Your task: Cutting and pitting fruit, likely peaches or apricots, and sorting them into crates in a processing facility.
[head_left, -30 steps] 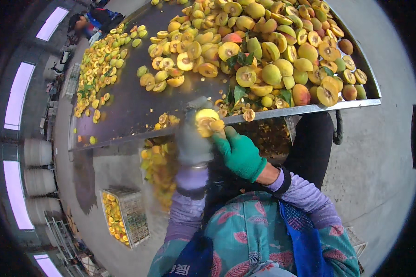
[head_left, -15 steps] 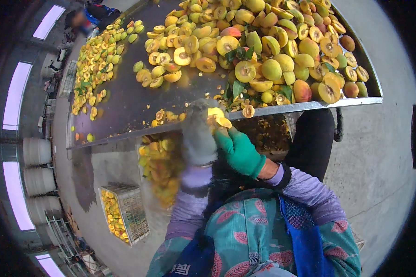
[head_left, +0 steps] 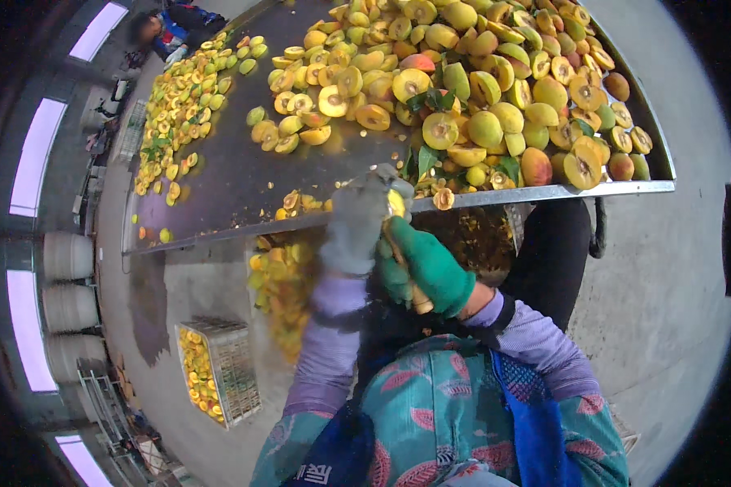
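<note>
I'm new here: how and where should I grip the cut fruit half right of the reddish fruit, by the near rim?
Pinch the cut fruit half by its rounded sides, probably from above the near rim: its cut face is toward you, and other fruit crowds behind.

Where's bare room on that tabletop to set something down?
Best patch: the dark tabletop between the left peach heap and the central peach halves. Crowded: the right side, piled with whole and cut peaches. Toward the front, by the left hand, lie fruit scraps.

Grey on left glove [head_left: 356, 227], green on right glove [head_left: 439, 268], yellow-red on fruit [head_left: 484, 128], pink leaf print on teal top [head_left: 410, 390].
</note>
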`<state>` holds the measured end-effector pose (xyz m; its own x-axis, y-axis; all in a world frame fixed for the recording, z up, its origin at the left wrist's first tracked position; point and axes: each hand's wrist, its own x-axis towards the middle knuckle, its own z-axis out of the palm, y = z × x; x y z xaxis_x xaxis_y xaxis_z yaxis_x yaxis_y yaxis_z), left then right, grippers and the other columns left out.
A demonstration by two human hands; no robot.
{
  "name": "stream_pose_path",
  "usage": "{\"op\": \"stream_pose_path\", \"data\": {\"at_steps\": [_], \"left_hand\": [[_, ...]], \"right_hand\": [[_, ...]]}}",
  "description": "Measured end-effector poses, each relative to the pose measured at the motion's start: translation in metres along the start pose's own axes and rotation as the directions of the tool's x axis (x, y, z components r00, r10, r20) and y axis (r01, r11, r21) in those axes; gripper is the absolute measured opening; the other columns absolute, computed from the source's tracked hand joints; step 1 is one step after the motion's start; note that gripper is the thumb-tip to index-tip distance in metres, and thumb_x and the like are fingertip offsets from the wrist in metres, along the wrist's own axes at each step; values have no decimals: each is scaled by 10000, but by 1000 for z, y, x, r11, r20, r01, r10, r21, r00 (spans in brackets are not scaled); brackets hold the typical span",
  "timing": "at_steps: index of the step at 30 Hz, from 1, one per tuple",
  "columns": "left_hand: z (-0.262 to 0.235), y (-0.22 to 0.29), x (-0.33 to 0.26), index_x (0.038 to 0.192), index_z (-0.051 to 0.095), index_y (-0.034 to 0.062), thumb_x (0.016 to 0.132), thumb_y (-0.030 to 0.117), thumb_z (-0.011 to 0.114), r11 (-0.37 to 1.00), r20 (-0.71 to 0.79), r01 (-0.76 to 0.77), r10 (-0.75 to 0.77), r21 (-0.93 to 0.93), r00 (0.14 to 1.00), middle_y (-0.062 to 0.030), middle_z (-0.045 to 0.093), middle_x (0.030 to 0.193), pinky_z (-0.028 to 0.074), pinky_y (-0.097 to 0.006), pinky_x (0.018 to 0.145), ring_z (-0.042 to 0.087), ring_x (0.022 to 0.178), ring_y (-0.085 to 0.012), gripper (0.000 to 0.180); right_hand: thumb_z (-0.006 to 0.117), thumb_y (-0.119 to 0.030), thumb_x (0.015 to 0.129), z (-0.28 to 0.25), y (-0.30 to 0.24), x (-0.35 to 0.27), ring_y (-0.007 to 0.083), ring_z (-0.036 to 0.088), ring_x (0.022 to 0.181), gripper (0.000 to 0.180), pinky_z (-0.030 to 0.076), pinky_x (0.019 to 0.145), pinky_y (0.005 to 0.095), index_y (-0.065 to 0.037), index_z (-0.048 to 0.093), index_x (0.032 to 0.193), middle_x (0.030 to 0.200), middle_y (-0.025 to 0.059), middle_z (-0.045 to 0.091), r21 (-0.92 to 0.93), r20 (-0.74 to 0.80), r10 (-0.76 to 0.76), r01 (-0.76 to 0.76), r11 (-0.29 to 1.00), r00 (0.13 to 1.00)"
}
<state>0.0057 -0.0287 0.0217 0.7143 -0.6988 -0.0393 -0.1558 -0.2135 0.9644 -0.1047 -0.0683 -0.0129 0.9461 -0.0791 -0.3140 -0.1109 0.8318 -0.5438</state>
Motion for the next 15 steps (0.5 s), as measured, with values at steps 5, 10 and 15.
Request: {"op": "stream_pose_path", "data": {"at_steps": [5,10,15], "left_hand": [[-14,-24,12,886,608,43,852,137,506,372,263,-660,706,652,657,-113,636,752,500,-329,596,618,639,-203,142],[-27,-19,-7,879,601,47,884,187,478,977,190,-204,211,-55,959,-120,630,800,493,-322,622,610,680,-207,186],[-125,-56,-65,933,626,42,759,140,616,938,-45,-17,34,345,998,-139,641,912,486,-358,732,613,832,-237,200]], "right_hand": [[379,-505,915,-5,6,10,138,374,432,376,299,395,287,-171,489,781,530,-24,407,385,334,121,-252,888,935],[375,-523,910,0,4,10,117,336,400,413,270,388,267,-155,474,749,513,-36,378,447,517,88,-356,820,851],[349,-450,947,-14,8,-10,100,350,383,348,292,387,249,-156,503,842,534,-30,410,468,386,247,-419,778,889]]}}
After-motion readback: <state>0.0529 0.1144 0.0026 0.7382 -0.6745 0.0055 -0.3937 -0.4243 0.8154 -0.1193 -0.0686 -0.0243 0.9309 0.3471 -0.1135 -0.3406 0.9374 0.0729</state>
